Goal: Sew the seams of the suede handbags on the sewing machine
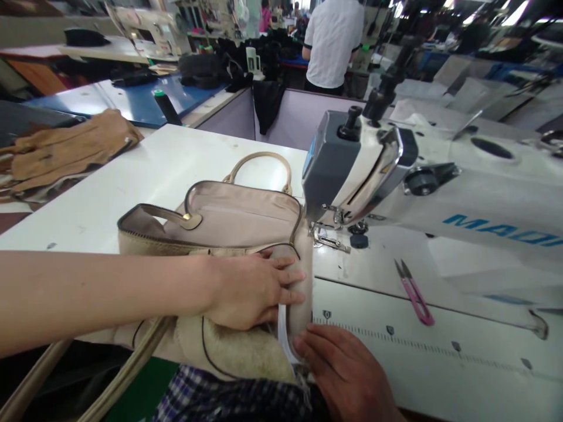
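Note:
A beige handbag (241,214) lies unzipped on the white sewing table, its pinkish-beige lining showing. My left hand (253,287) presses flat on the bag's side, fingers spread across a beige edge strip beside the seam. At the strip's lower end, my right hand (347,375) has its fingers together on the bag's edge; its thumb is hidden. Between the hands runs a white band (284,334) along the seam. The strip lies against the sewing machine's (356,170) bed, just left of the presser foot (329,237). One bag handle (266,155) stands up behind; another hangs at the front.
Pink-handled thread snips (416,296) lie on the machine bed, right of the presser foot. A printed ruler scale (391,331) runs along the table. Brown leather pieces (74,152) are at the left. Behind the table stands a person in a white shirt (334,44).

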Demonstrator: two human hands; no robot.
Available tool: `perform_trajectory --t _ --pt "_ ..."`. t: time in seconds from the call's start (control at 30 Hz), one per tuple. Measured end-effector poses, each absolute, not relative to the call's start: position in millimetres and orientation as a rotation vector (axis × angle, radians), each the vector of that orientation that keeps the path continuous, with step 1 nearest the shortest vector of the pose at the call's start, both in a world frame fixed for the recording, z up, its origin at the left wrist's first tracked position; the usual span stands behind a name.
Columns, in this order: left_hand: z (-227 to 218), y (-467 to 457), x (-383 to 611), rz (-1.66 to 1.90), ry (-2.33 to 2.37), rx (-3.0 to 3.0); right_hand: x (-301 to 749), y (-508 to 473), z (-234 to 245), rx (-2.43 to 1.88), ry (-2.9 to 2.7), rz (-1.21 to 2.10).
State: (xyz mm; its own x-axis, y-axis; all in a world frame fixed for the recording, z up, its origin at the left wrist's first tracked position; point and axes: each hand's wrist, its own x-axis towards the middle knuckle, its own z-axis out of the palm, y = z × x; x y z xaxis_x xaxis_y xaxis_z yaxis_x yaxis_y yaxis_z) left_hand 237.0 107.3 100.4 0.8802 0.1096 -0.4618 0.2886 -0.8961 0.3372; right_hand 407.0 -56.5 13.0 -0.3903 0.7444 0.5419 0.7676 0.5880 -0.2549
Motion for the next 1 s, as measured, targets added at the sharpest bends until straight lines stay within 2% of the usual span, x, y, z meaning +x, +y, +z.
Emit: perform_trajectory --t 0.2,0.47,0.7,0.87,1.0 --pt "110 119 244 -0.569 0.315 2.609 404 -43 10 -1.266 -2.099 -0.045" --pt "121 127 250 -0.726 0.335 2.635 412 -23 16 -1.207 -2.111 -0.038" --pt "117 136 254 -0.581 0.325 2.694 420 1 15 -1.158 -2.095 0.035" --pt "123 154 272 -0.651 0.349 2.749 425 19 13 -1.124 -2.158 -0.044" --pt "152 152 274 -0.889 0.582 2.915 430 33 9 -1.114 -2.218 -0.173"
